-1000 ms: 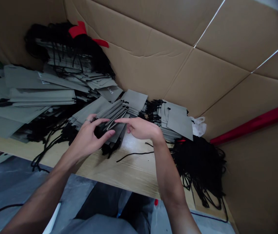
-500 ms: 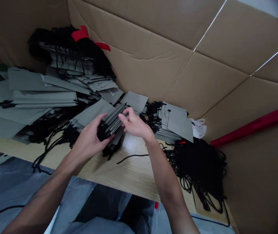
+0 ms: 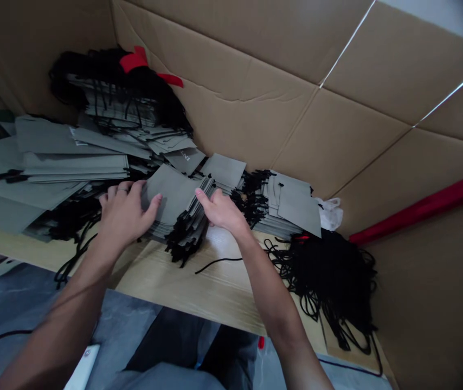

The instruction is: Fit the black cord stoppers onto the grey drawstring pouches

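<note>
A stack of flat grey paper bags [image 3: 172,189] with black cord ends [image 3: 185,238] lies in the middle of the table. My right hand [image 3: 225,210] is closed on the right edge of this stack, its thumb pressed on the top edges and its other fingers partly hidden. At the stack's left side, my left hand [image 3: 128,214] rests palm down with the thumb spread away from the fingers. Its fingertips reach over black cords and partly out of sight.
Larger grey bags [image 3: 72,165] pile up on the left, below a heap of black cords [image 3: 162,95] with red strips. Another bag stack [image 3: 298,208] and a black cord bundle [image 3: 333,281] are at right. Cardboard walls [image 3: 231,76] enclose the back; one loose cord [image 3: 219,261] lies in front.
The bundle held up between both hands is now down on the table, on the middle stack. My left hand has let go and moved left; my right hand stays at the edge.
</note>
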Action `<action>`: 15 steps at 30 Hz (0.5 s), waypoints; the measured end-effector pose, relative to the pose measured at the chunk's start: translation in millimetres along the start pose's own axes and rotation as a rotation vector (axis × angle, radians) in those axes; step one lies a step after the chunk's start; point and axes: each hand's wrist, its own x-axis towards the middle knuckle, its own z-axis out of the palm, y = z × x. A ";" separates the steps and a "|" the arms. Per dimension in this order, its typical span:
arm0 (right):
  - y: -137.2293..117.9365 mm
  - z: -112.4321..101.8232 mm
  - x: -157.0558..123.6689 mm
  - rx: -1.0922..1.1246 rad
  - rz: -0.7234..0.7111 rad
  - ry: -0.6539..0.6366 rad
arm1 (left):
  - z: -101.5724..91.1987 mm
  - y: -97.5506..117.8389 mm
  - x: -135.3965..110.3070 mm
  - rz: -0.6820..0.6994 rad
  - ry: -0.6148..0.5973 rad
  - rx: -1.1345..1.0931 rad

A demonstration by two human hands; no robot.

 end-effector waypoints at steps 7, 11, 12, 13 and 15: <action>-16.1 1.7 -6.7 -0.050 0.115 0.023 | 3.8 -13.2 11.1 0.026 -0.086 0.060; -16.0 -0.1 -9.2 -0.115 0.087 -0.004 | 4.9 -14.2 12.7 0.039 -0.095 0.076; -14.2 -3.1 -10.4 -0.136 0.072 -0.016 | 5.2 -14.7 13.0 0.041 -0.096 0.076; -11.4 -7.5 -12.2 -0.159 0.050 -0.031 | 5.3 -15.3 13.3 0.040 -0.093 0.074; -2.2 -18.9 -18.1 -0.212 -0.013 -0.084 | 4.6 -16.7 14.1 0.038 -0.077 0.065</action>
